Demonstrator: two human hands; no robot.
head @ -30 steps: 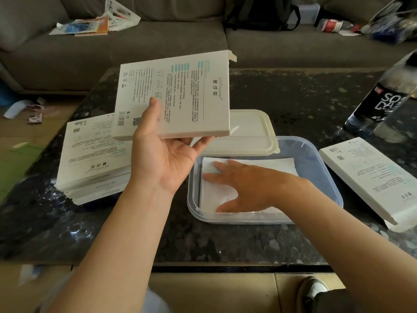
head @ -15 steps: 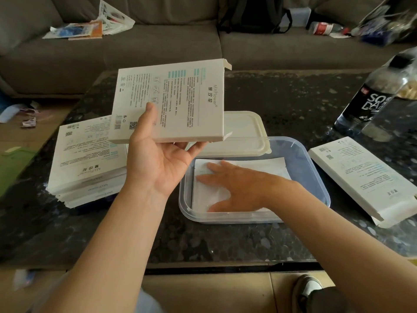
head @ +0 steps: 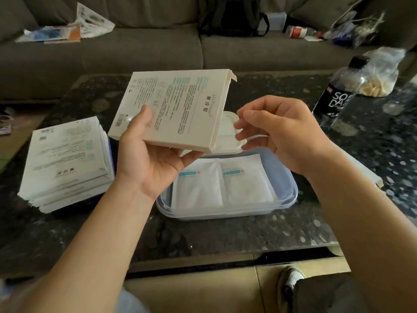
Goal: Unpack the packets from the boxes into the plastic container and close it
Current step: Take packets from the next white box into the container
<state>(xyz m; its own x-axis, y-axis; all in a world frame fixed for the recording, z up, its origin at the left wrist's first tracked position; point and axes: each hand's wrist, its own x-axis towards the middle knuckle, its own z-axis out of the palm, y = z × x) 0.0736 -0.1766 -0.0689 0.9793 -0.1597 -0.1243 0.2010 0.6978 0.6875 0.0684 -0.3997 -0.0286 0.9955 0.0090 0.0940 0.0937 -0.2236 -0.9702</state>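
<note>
Right grip [head: 286, 136] lifted off packets [head: 221, 186], slack beside box [head: 176, 107] edge; left grip [head: 149, 161] clasps box.

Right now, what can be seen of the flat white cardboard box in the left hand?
The flat white cardboard box is thin, with small print, teal blocks and a barcode on its upper face. Its right end flap stands open. The left hand grips it from below, thumb on top, tilted above the clear plastic container. The right hand hovers near the open end, apparently not touching.
</note>
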